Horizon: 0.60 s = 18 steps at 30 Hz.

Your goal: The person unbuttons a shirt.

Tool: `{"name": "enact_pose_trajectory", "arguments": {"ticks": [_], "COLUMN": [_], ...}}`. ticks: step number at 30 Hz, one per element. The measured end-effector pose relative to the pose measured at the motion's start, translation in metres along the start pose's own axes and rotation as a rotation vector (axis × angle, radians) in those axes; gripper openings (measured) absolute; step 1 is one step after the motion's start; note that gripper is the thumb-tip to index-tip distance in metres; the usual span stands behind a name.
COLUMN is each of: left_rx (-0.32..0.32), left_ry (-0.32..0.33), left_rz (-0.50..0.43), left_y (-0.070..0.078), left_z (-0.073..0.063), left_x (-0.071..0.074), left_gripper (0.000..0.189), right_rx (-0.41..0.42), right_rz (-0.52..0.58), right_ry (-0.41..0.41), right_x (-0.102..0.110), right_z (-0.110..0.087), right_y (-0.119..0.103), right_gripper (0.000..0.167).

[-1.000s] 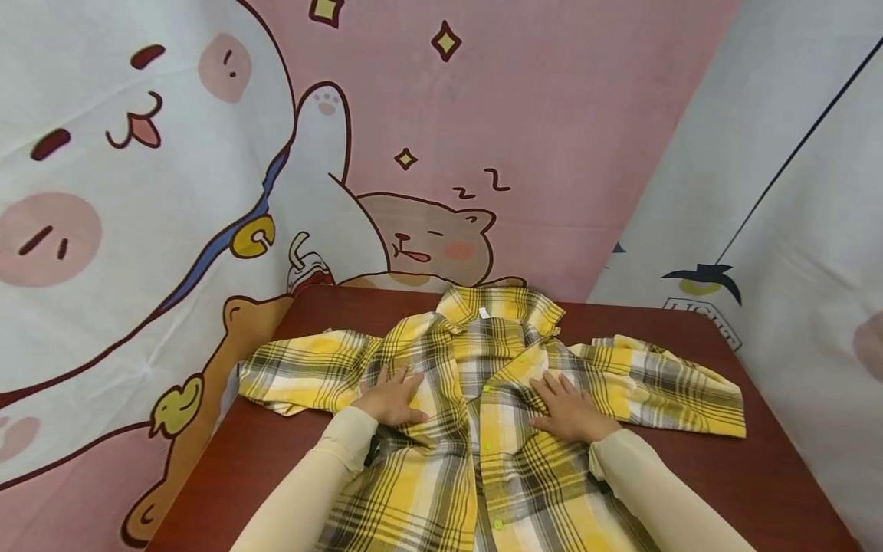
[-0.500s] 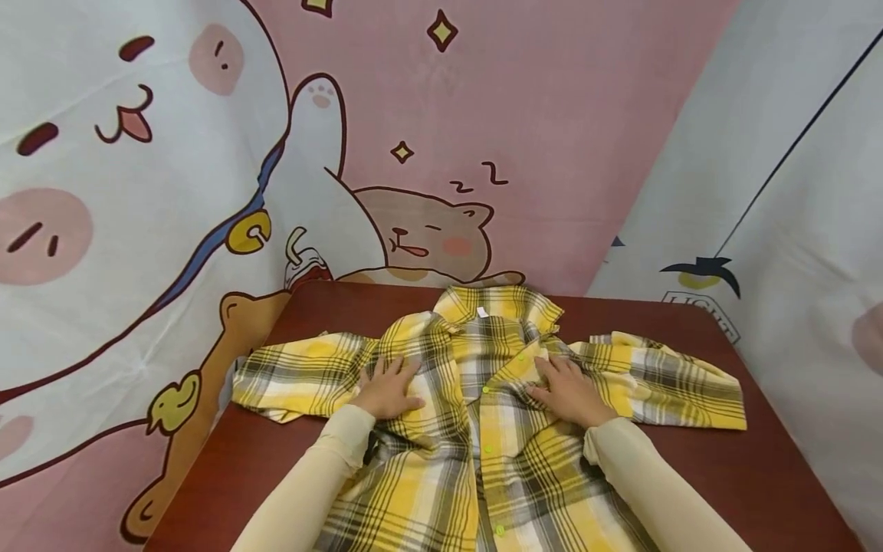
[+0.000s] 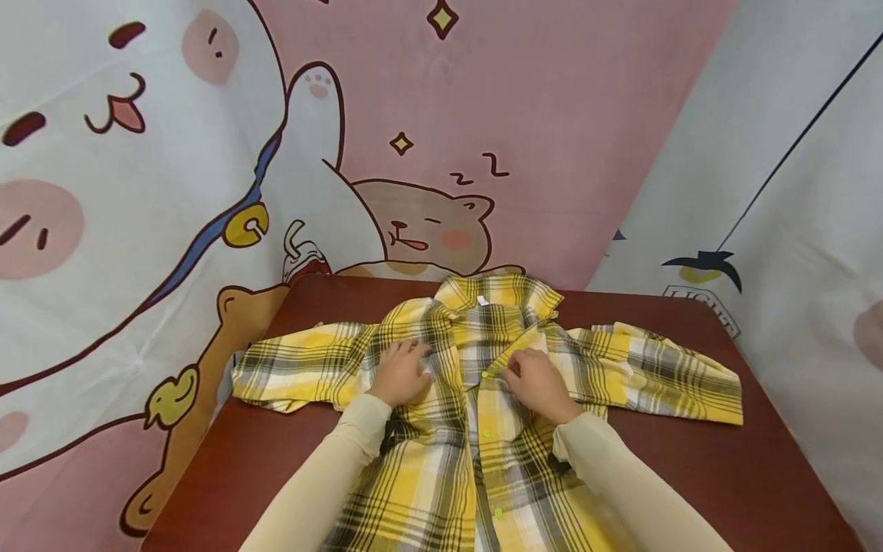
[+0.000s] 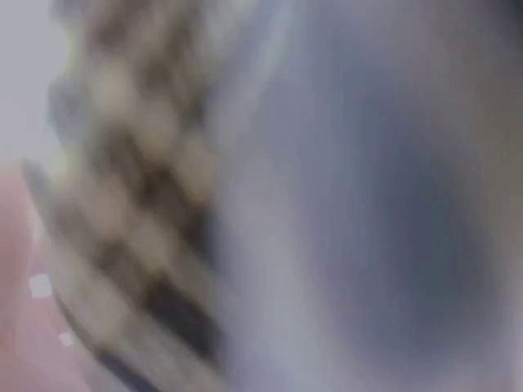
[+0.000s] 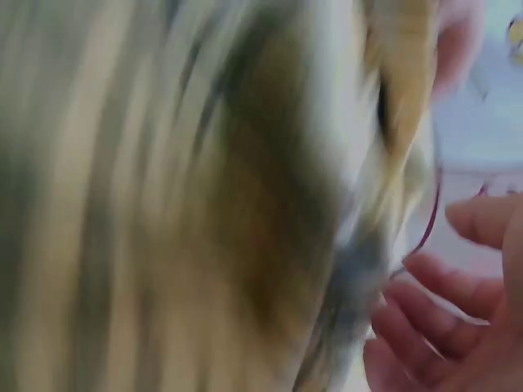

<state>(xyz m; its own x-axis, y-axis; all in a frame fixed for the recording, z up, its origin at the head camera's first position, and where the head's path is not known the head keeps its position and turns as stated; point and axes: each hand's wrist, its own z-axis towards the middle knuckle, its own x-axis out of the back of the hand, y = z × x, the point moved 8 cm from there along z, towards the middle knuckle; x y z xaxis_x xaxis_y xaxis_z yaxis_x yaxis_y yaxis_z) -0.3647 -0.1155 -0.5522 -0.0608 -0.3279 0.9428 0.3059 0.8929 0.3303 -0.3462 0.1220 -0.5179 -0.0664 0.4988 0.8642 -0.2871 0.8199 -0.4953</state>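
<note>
A yellow, grey and white plaid shirt [image 3: 424, 479] lies front up with its sleeves spread to both sides. Its front hangs partly unbuttoned near the collar [image 3: 500, 290]. My left hand [image 3: 402, 373] is over the chest on the left, fingers loosely bent; whether they touch the cloth is unclear. Beside the button placket [image 3: 491, 410], my right hand [image 3: 541, 383] hovers or rests with bent fingers. In the right wrist view the fingers of the right hand [image 5: 458, 318] are apart and relaxed near the blurred shirt. Plaid cloth [image 4: 139, 188] is blurred in the left wrist view.
The shirt lies on a dark red table [image 3: 697, 468]. Behind the table hangs a pink and white cartoon curtain [image 3: 552, 153], which also runs along the left side. A pale curtain [image 3: 814, 253] hangs on the right.
Both hands have lifted from lying flat with spread fingers, and their fingers are now bent. The right hand has moved left toward the placket; the left hand went slightly right and forward.
</note>
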Motion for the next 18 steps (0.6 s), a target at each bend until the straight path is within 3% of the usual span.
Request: {"name": "enact_pose_trajectory", "arguments": {"ticks": [3, 6, 9, 11, 15, 18], "left_rx": [-0.034, -0.035, -0.009, 0.01, 0.005, -0.032], "left_ry": [-0.017, -0.149, -0.271, -0.302, -0.254, -0.188], "left_rz": [-0.009, -0.009, -0.002, -0.009, -0.011, -0.025], "left_y": [0.018, 0.029, 0.03, 0.028, 0.027, 0.037], "left_z": [-0.001, -0.004, -0.009, -0.012, -0.012, -0.011], "left_x": [0.006, 0.001, -0.009, -0.013, -0.014, -0.009], "left_gripper": [0.057, 0.065, 0.073, 0.076, 0.075, 0.067], "right_rx": [0.027, 0.027, 0.007, -0.02, -0.064, -0.071], "right_rz": [0.131, 0.173, 0.142, 0.111, 0.102, 0.149], "right_ry": [-0.123, -0.222, -0.223, -0.208, -0.246, -0.245], "right_x": [-0.021, -0.043, -0.055, -0.058, -0.061, -0.056], "right_z": [-0.004, -0.008, -0.01, -0.012, -0.017, -0.017], "right_y": [-0.031, -0.044, -0.042, -0.036, -0.026, -0.024], "right_gripper": [0.025, 0.028, 0.029, 0.031, 0.032, 0.031]}}
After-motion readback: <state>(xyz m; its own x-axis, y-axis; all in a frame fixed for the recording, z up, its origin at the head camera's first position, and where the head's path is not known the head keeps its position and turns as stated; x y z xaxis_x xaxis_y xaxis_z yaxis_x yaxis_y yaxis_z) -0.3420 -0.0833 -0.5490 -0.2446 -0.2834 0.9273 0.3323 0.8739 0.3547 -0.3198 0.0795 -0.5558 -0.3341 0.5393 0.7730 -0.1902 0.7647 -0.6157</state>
